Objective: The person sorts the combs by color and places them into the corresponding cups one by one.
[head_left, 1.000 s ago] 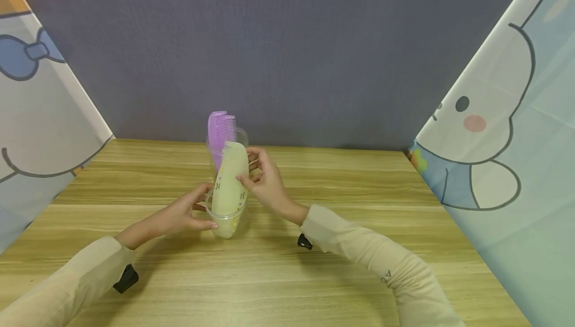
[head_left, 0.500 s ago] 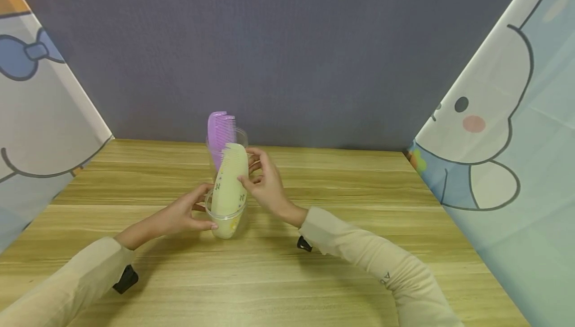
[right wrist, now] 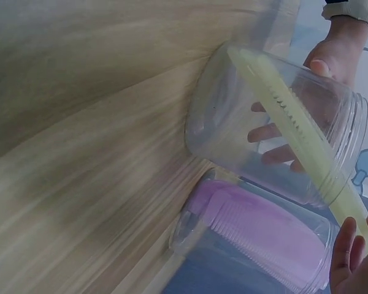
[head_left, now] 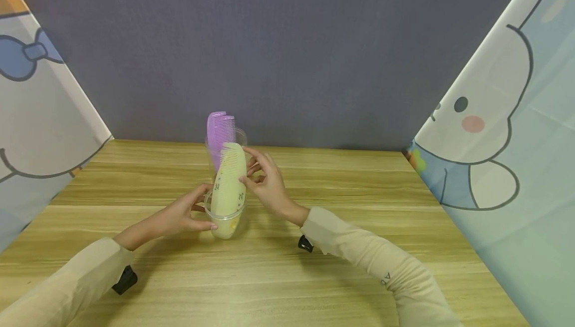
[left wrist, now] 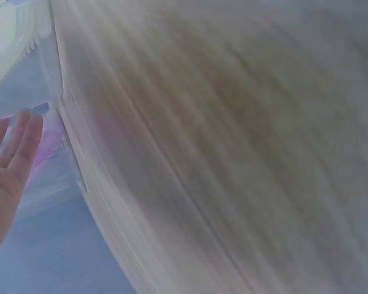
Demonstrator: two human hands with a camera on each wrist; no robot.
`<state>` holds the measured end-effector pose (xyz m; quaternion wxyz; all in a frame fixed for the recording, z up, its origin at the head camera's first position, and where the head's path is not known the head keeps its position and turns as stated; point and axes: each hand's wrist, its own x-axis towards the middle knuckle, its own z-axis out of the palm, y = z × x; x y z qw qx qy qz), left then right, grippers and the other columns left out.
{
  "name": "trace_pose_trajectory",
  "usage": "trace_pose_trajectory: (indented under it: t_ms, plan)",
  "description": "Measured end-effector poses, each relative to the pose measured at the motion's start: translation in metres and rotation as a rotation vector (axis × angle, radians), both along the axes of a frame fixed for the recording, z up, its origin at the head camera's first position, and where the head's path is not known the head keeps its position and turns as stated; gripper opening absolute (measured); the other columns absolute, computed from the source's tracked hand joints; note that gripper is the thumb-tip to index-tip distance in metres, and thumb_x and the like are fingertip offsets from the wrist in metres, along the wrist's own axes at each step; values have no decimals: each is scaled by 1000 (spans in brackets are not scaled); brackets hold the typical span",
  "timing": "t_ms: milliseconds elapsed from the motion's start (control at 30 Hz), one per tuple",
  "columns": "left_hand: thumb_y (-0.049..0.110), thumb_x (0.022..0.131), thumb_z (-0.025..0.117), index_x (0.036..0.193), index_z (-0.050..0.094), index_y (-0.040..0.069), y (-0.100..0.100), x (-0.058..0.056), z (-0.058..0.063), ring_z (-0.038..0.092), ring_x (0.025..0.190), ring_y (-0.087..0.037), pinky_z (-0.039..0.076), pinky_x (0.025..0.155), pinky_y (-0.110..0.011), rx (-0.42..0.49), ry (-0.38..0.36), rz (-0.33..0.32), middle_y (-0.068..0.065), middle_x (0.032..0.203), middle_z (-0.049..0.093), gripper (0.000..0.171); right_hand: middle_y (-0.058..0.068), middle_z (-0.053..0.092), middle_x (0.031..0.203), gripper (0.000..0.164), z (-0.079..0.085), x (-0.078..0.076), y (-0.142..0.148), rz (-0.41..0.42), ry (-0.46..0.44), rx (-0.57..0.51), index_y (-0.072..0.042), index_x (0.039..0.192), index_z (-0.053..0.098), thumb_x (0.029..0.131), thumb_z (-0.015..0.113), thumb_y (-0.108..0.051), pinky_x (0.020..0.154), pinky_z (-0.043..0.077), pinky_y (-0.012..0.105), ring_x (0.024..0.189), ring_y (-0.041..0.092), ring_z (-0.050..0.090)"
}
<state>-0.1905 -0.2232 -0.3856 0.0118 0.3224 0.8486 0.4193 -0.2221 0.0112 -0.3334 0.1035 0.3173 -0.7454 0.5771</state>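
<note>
A pale yellow comb (head_left: 230, 182) with small printed figures stands tilted in a clear plastic jar (right wrist: 218, 110), its lower end near the jar's bottom. My left hand (head_left: 179, 213) holds that jar from the left, thumb on the near side and fingers spread behind its wall. At the comb's upper right edge, my right hand (head_left: 269, 187) pinches it between thumb and fingers. In the left wrist view only part of the left hand (left wrist: 12, 159) shows, beside a blurred bit of the comb (left wrist: 9, 46).
Right behind the first jar stands a second clear jar (head_left: 242, 138) with purple combs (head_left: 220, 130) in it, overlapping. Both jars stand on a wood-grain table (head_left: 251, 287). A dark grey panel (head_left: 287, 57) rises at the back, and printed cartoon sheets (head_left: 489, 127) flank the sides.
The yellow comb sits very slightly lower than a second ago. My right fingers have shifted a little along its edge. The left hand and both jars stay put.
</note>
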Motion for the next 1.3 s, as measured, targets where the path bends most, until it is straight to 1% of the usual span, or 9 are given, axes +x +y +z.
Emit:
trace_pose_trajectory:
  t_ms: [167,300,433,567,800,1000,1133,1233,1300]
  plan:
    - [25,74,76,134,32,6,0,0,0,53,112,-26,55,83,-30,-4,4,-3,-11,127,48,77,16,48,102,65,1,-1,1,15,1,9,-14,133,45,77,66,8,65,55,20,85,25,57]
    - [25,73,77,133,32,5,0,0,0,53,112,-29,55,83,-30,-4,7,-4,-11,127,48,77,21,48,103,63,7,4,2,24,-19,17,-12,134,44,78,65,8,66,54,22,86,28,58]
    - [24,74,76,133,32,4,0,0,0,53,112,-31,55,83,-30,-1,8,-6,-11,127,48,77,21,48,103,64,5,3,2,22,-10,24,-11,134,44,77,65,8,65,55,22,84,22,58]
    - [25,74,76,134,32,4,0,0,0,53,112,-32,55,83,-30,0,3,-7,-12,127,48,77,17,48,102,65,-2,-4,2,17,5,24,-15,134,44,77,66,6,63,55,21,82,14,56]
    - [26,74,76,134,32,5,0,-1,1,53,112,-32,55,84,-31,-7,-2,0,-12,128,48,78,20,50,108,65,2,-3,5,30,-49,36,-17,135,42,78,65,5,66,54,23,86,23,57]
    - [28,74,76,134,31,5,0,-1,2,53,111,-33,54,84,-31,-18,-14,10,-12,127,48,78,30,49,108,58,22,9,11,78,-48,41,-4,133,41,80,61,9,69,55,42,87,37,58]
    - [28,74,76,134,31,6,-1,0,2,53,111,-33,54,84,-32,-22,-26,16,-12,127,48,78,30,50,107,52,33,15,18,63,-29,86,0,130,43,82,60,7,70,55,39,87,36,58]
    - [29,73,76,135,30,6,-1,0,2,52,112,-34,54,85,-34,-26,-37,13,-13,129,47,80,28,51,108,51,32,12,25,46,-23,102,1,129,44,82,61,6,71,54,40,88,37,57]
    - [29,73,76,135,29,7,0,1,3,51,114,-36,54,86,-35,-31,-45,7,-14,130,46,81,27,51,110,51,26,5,31,39,-23,103,0,129,43,82,62,5,70,54,42,89,37,57]
